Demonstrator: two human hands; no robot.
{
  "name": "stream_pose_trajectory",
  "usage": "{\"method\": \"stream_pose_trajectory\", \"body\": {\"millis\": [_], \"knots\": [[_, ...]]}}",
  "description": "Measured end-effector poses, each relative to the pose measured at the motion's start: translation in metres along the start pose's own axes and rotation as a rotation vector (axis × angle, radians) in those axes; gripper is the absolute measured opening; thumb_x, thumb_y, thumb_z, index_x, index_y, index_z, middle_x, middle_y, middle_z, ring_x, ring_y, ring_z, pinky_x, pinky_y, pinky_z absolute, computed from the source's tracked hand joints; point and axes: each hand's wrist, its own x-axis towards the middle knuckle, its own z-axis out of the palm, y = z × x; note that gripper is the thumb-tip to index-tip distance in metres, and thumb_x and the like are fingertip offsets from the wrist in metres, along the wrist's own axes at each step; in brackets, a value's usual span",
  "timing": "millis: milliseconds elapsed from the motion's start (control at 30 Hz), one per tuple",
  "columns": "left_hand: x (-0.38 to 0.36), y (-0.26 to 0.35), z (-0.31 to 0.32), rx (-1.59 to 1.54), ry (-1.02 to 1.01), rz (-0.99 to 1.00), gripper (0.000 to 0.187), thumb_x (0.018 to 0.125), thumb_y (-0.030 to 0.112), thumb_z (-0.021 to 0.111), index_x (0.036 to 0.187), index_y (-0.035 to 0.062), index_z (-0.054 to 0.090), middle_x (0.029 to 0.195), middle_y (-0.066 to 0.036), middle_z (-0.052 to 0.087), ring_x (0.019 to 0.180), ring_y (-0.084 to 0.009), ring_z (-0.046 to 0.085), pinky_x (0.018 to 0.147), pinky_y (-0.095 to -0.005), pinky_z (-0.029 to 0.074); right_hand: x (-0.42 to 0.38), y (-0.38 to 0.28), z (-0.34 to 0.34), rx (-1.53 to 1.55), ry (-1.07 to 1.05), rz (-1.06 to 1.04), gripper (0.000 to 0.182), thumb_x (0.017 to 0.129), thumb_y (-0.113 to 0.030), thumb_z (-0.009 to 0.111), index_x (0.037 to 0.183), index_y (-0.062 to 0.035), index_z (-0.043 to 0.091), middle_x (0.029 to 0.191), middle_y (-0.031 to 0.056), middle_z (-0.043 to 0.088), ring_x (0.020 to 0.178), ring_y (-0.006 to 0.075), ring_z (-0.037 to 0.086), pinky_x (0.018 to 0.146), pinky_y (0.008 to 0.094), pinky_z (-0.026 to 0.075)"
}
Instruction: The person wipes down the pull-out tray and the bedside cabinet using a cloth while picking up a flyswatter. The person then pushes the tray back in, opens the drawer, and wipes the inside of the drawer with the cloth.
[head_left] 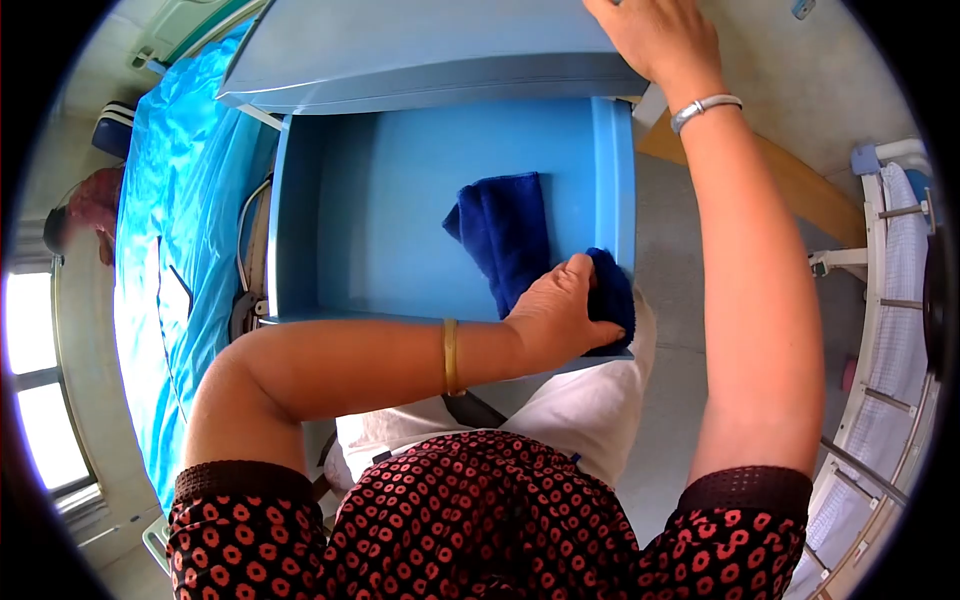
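A pulled-out blue drawer [390, 220] lies in front of me, below the grey-blue cabinet top [430, 45]. My left hand [562, 310] reaches across to the drawer's near right corner. Its fingers are closed on a dark blue cloth [612, 300], pressed against the drawer's right wall and front edge. A folded part of dark blue cloth [505, 225] lies on the drawer floor; whether both parts are one piece is hidden by the hand. My right hand [668, 45] rests at the cabinet top's right corner, fingers extended and partly cut off by the frame.
To the left is a bed covered with shiny blue sheeting [185, 240], close beside the drawer. A bed with metal rails [890, 300] stands at the right. Another person [95, 205] is at the far left near a window [35, 380]. Grey floor [670, 260] shows right of the drawer.
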Motion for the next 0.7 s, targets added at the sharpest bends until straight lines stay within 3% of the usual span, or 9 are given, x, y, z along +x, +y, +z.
{"method": "stream_pose_trajectory", "body": {"millis": [133, 200, 233, 367, 400, 467, 600, 667, 700], "knots": [[0.017, -0.015, 0.01, 0.057, 0.148, 0.065, 0.049, 0.074, 0.032, 0.068, 0.092, -0.006, 0.044, 0.084, -0.025, 0.055, 0.083, -0.0391, 0.055, 0.072, -0.0412, 0.044, 0.002, 0.001, -0.001, 0.024, 0.009, -0.041, 0.035, 0.081, -0.035, 0.054, 0.1, -0.006, 0.061, 0.107, 0.0151, 0.057, 0.106, 0.03, 0.05, 0.091, 0.0394, 0.042], [0.033, -0.024, -0.001, 0.006, 0.258, 0.085, 0.04, 0.078, 0.03, 0.064, 0.087, -0.0044, 0.046, 0.077, -0.026, 0.055, 0.077, -0.0417, 0.055, 0.068, -0.0425, 0.045, 0.005, 0.01, 0.013, -0.075, -0.037, -0.001, 0.04, 0.085, -0.043, 0.046, 0.113, -0.0166, 0.057, 0.118, 0.0008, 0.054, 0.109, 0.0248, 0.048, 0.089, 0.038, 0.043], [0.043, -0.035, -0.008, -0.026, 0.383, 0.079, 0.036, 0.08, 0.029, 0.062, 0.086, -0.0045, 0.049, 0.075, -0.029, 0.055, 0.077, -0.0446, 0.055, 0.066, -0.0436, 0.046, 0.007, 0.012, 0.016, -0.058, -0.027, -0.012, 0.04, 0.085, -0.043, 0.046, 0.113, -0.0166, 0.057, 0.118, 0.0008, 0.054, 0.109, 0.0248, 0.048, 0.089, 0.038, 0.043], [0.029, -0.036, -0.069, -0.357, 0.25, -0.144, 0.05, 0.088, 0.036, 0.053, 0.111, -0.0085, 0.049, 0.097, -0.018, 0.06, 0.086, -0.0232, 0.058, 0.079, -0.032, 0.047, 0.007, 0.015, 0.016, -0.091, -0.033, -0.018, 0.04, 0.085, -0.043, 0.047, 0.114, -0.0167, 0.057, 0.12, 0.0007, 0.054, 0.111, 0.0243, 0.048, 0.089, 0.0375, 0.043], [0.024, -0.044, -0.08, -0.585, 0.254, -0.122, 0.049, 0.089, 0.036, 0.051, 0.114, -0.0068, 0.05, 0.104, -0.017, 0.059, 0.089, -0.0222, 0.059, 0.081, -0.0299, 0.048, 0.008, 0.015, 0.017, -0.108, -0.048, -0.017, 0.04, 0.085, -0.043, 0.046, 0.114, -0.0168, 0.057, 0.12, 0.0007, 0.053, 0.111, 0.0241, 0.048, 0.089, 0.0374, 0.043], [-0.002, -0.044, -0.111, -0.947, 0.296, -0.205, 0.042, 0.091, 0.033, 0.05, 0.11, -0.0037, 0.053, 0.101, -0.015, 0.061, 0.086, -0.0208, 0.061, 0.079, -0.03, 0.05, 0.011, 0.019, 0.021, -0.095, -0.05, -0.039, 0.04, 0.086, -0.043, 0.046, 0.115, -0.0175, 0.056, 0.12, 0.0008, 0.053, 0.111, 0.0237, 0.048, 0.09, 0.037, 0.043], [-0.054, -0.084, -0.179, -1.085, 0.328, -0.16, 0.035, 0.09, 0.03, 0.051, 0.102, -0.0017, 0.056, 0.092, -0.013, 0.064, 0.08, -0.0215, 0.064, 0.073, -0.0315, 0.054, 0.009, 0.014, 0.02, -0.12, -0.104, 0.007, 0.041, 0.087, -0.043, 0.044, 0.117, -0.0175, 0.055, 0.124, 0.0006, 0.051, 0.114, 0.0224, 0.046, 0.092, 0.036, 0.041], [-0.078, -0.095, -0.2, -0.906, 0.329, -0.171, 0.036, 0.089, 0.031, 0.053, 0.102, -0.0019, 0.056, 0.09, -0.011, 0.064, 0.078, -0.0197, 0.064, 0.071, -0.0299, 0.055, 0.011, 0.022, 0.028, -0.114, -0.02, -0.026, 0.041, 0.086, -0.044, 0.043, 0.115, -0.0191, 0.056, 0.121, -0.0013, 0.052, 0.112, 0.0226, 0.047, 0.089, 0.0398, 0.044], [-0.087, -0.094, -0.203, -0.755, 0.43, -0.227, 0.034, 0.087, 0.03, 0.057, 0.103, -0.001, 0.056, 0.088, -0.009, 0.063, 0.077, -0.0168, 0.063, 0.071, -0.0275, 0.053, 0.011, 0.022, 0.026, -0.125, -0.042, -0.014, 0.042, 0.086, -0.044, 0.043, 0.117, -0.0183, 0.055, 0.123, -0.0002, 0.051, 0.114, 0.0228, 0.046, 0.09, 0.0393, 0.043]]}}
